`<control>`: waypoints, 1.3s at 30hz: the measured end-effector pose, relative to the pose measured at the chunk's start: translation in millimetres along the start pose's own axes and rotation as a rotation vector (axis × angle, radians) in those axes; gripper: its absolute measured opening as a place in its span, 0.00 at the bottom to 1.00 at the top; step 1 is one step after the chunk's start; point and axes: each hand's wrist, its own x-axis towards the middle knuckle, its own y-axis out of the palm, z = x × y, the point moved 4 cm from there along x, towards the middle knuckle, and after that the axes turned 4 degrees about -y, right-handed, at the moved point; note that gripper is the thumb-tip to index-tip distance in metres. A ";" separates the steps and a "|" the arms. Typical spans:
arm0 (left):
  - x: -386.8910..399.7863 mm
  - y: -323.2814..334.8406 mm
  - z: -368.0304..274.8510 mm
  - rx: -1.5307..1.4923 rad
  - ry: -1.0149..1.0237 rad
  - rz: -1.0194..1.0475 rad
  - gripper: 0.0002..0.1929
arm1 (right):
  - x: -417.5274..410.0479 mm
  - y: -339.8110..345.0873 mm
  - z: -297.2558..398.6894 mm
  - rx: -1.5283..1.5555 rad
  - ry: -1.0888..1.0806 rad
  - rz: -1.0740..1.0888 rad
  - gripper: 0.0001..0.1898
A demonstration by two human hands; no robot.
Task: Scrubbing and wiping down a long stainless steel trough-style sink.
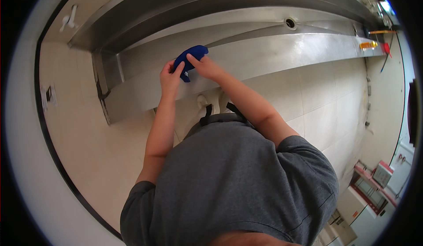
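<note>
A folded or bunched blue cloth (192,56), with a small white tag near its lower end, is held between both hands over the front part of a long stainless steel trough sink (251,52). My left hand (172,76) grips the cloth's left side, thumb on top. My right hand (203,65) pinches its right side, also with the thumb on top. The fingers beneath the cloth are partly hidden.
A round drain (290,23) lies in the basin to the right. On the sink's far right ledge are a yellow bottle (368,44) and a red object (386,48). A white fitting (68,19) is on the left wall. Boxes (383,174) stand at lower right.
</note>
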 end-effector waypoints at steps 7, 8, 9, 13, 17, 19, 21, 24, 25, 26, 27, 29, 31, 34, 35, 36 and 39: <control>-38.1 -79.1 -4.9 0.076 0.085 -0.284 0.13 | 5.0 72.3 15.0 -0.463 -0.068 0.011 0.28; -41.2 -85.6 -11.8 0.162 0.124 -0.318 0.14 | 7.9 74.5 20.5 -0.479 -0.145 -0.015 0.28; -42.3 -95.7 -11.9 0.155 0.119 -0.344 0.14 | 10.0 77.0 26.8 -0.493 -0.222 -0.038 0.28; -33.9 -116.6 -4.3 0.073 0.166 -0.350 0.14 | 15.9 77.9 50.7 -0.568 -0.011 0.071 0.28; -21.7 -128.1 14.1 -0.255 0.224 -0.304 0.12 | 15.6 74.6 69.3 -0.665 -0.240 0.149 0.27; -25.9 -123.1 18.5 -0.167 0.195 -0.300 0.12 | 14.1 69.3 67.6 -0.653 -0.225 0.122 0.25; -32.1 -122.3 26.1 -0.078 0.166 -0.294 0.11 | 11.5 63.2 59.0 -0.695 -0.209 0.132 0.25; -45.9 -123.9 57.2 0.450 0.185 -0.185 0.10 | 7.0 49.7 10.5 -1.098 -0.161 0.167 0.26; -50.6 -124.8 75.2 0.553 0.206 -0.144 0.10 | 5.3 34.0 -23.4 -1.101 -0.159 0.167 0.26; -54.7 -125.1 90.5 0.656 0.231 -0.096 0.10 | 4.1 10.1 -66.8 -1.137 -0.130 0.116 0.28; -59.9 -129.7 104.1 0.655 0.230 -0.091 0.10 | 4.3 -2.7 -90.2 -1.171 -0.100 0.070 0.32; -77.4 -149.4 133.7 0.548 0.137 -0.144 0.10 | -11.2 4.9 -94.1 -1.208 -0.021 0.044 0.35; -93.2 -160.1 153.1 0.521 0.060 -0.137 0.10 | -17.6 4.4 -101.3 -1.245 0.064 -0.003 0.39; -113.3 -173.0 167.7 0.493 -0.085 -0.107 0.10 | -15.2 17.0 -112.3 -1.283 -0.174 -0.069 0.40; -120.0 -176.1 171.6 0.488 -0.155 -0.092 0.10 | -13.7 31.0 -114.0 -1.271 -0.245 -0.021 0.40; -125.3 -176.4 168.2 0.493 -0.153 -0.080 0.10 | -12.5 44.3 -114.2 -1.258 -0.312 0.022 0.39; -140.3 -181.6 148.4 0.453 -0.183 -0.099 0.10 | -8.0 78.0 -124.0 -1.262 -0.295 0.141 0.38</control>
